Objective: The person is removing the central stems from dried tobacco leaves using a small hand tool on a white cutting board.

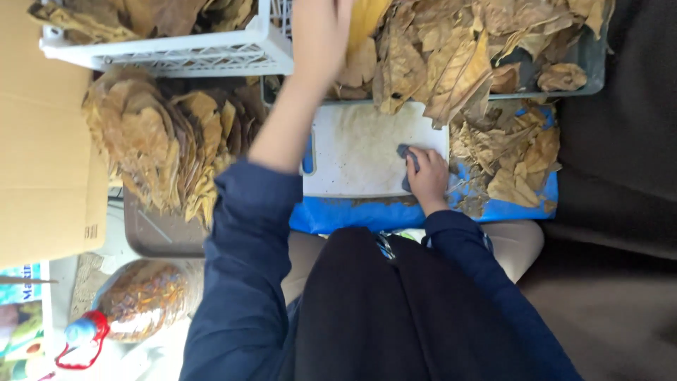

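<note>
Leaves Under One Hand, Cloth Under the Other

Leaves point(451, 56), dry and brown, fill the grey tray point(596, 74) at the far side, and my left hand point(321, 35) reaches up into them near a yellow leaf point(365, 17). I cannot tell whether its fingers are closed on a leaf, since the hand is blurred and cut off by the frame edge. My right hand point(427, 176) presses down on a small grey cloth point(407, 156), fingers curled over it, at the near right corner of the white board point(352, 155). The board lies on a blue sheet point(338, 215) across my lap, just below the tray. More leaves point(511, 159) lie loose on the sheet right of the board. Left of my arm sits a fanned stack point(155, 144) of leaves on a brown tray point(159, 236), with a white crate point(176, 53) above it, cardboard point(42, 127) beside it, and a bottle point(130, 303) near my elbow.
</note>
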